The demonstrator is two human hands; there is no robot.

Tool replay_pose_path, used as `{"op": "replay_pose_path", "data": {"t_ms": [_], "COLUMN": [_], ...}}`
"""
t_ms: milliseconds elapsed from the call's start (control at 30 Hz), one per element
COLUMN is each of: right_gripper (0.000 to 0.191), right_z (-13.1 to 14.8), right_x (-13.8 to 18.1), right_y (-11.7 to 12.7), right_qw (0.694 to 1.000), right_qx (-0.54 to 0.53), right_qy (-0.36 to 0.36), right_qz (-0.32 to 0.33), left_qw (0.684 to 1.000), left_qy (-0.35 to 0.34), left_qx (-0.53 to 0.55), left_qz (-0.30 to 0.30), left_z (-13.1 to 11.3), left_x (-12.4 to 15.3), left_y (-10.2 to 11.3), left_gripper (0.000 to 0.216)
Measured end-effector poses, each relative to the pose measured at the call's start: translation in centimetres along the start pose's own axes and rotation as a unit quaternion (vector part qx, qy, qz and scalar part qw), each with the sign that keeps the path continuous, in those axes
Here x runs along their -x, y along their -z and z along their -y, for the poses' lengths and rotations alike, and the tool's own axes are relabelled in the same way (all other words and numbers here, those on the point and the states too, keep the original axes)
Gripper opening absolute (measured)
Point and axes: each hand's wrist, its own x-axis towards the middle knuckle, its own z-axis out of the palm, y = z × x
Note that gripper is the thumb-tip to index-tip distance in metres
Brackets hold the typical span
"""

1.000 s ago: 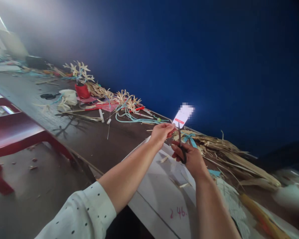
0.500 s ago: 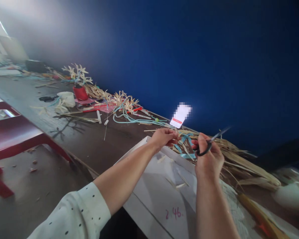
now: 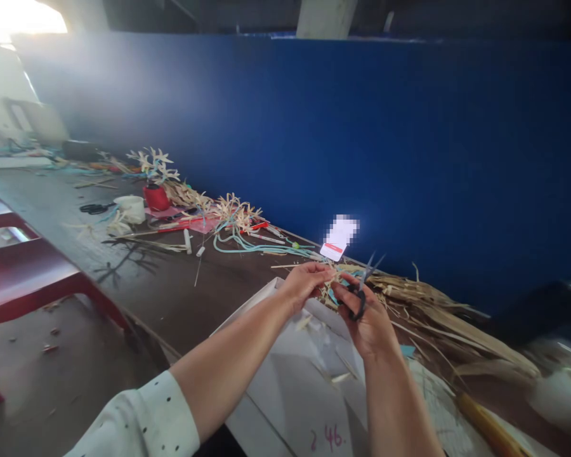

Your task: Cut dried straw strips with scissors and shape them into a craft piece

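Over the near edge of a white open box (image 3: 285, 381), my two hands work close together. My right hand (image 3: 374, 324) holds scissors (image 3: 360, 303) by their dark handles; the blades point up and away, slightly apart. Its thumb and fingertips reach toward my left fingertips. My left hand (image 3: 302, 285) is closed in a pinch, and a small pale bit shows at its fingertips, too small to name. Behind the hands lie pale dried scraps and blue strips. A bundle of dried husks (image 3: 423, 298) lies to the right.
A lit phone (image 3: 335, 244) leans by the blue partition (image 3: 409, 139). Leftward on the dark table (image 3: 166, 292) are pale husk flowers (image 3: 238, 212), blue cords (image 3: 261, 244), a red thread spool (image 3: 156, 197), a white cup (image 3: 131, 208) and other scissors (image 3: 95, 208). A red stool (image 3: 33, 273) stands left.
My right hand has moved left with the scissors, up to my left hand. The scissor blades now point more upward. The view has tilted up a little.
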Motion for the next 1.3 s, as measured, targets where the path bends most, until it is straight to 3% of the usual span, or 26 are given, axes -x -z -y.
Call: {"op": "replay_pose_path", "data": {"t_ms": [433,867,1100,1300], "right_gripper": [0.045,0.045,0.048,0.052], "right_z": [-0.4,0.1,0.3,0.4], "right_x": [-0.5,-0.7,-0.7,-0.6], "right_y": [0.6,1.4,1.6,1.7], "right_qw": [0.998,0.992,0.989,0.987], "right_qx": [0.026,0.070,0.111,0.143], "right_qy": [0.057,0.098,0.092,0.070], "right_qz": [-0.017,-0.035,-0.037,-0.026], "left_qw": [0.998,0.976,0.949,0.950], "left_qy": [-0.006,-0.025,-0.020,-0.025], "left_qx": [-0.056,-0.211,-0.290,-0.285], "left_qz": [0.013,0.057,0.126,0.123], "left_z": [0.4,0.2,-0.2,0.1], "left_x": [0.2,0.0,0.3,0.1], "left_y": [-0.5,0.1,0.3,0.5], "left_gripper": [0.034,0.028,0.033,0.037]}}
